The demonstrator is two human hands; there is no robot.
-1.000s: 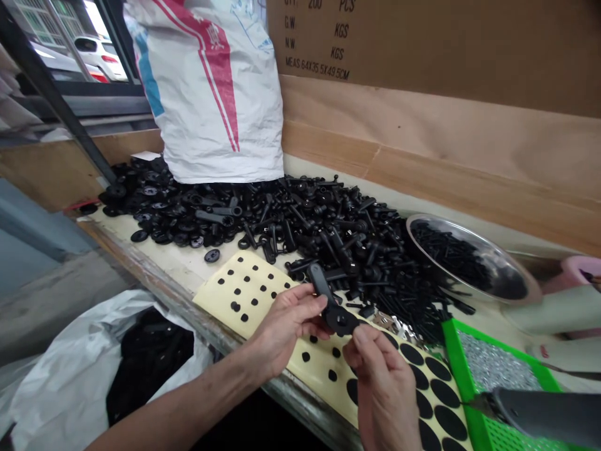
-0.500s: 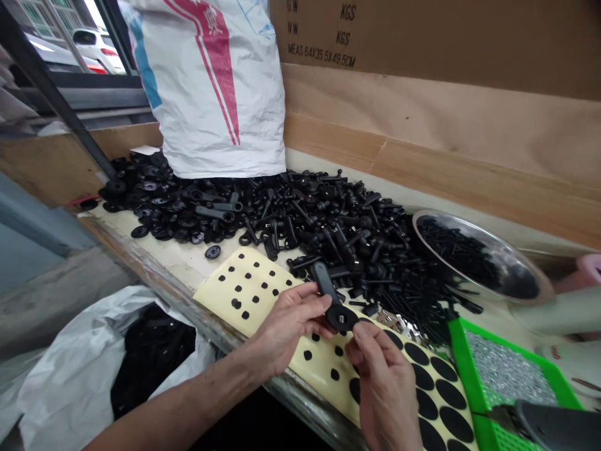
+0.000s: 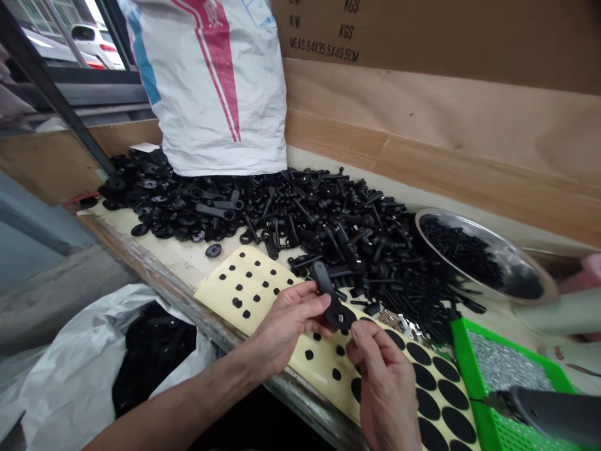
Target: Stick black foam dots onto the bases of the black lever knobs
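My left hand grips a black plastic arm with a round end, thumb on top and fingers beneath. A small metallic spot shows in the middle of that round end. At its right rim, the thumb and forefinger of my right hand are pinched together on the edge. Under both hands lies a yellow backing sheet with small black dots on its left part. Large black round stickers cover the sheet's right part.
Behind the sheet spreads a heap of black plastic parts. A white sack stands behind it. To the right are a steel bowl, a green basket of small metal pieces and a dark power tool. An open white bag sits lower left.
Both hands stay nearly in place on the black plastic arm. Its round end looks slightly turned, and the whole view has shifted a little.
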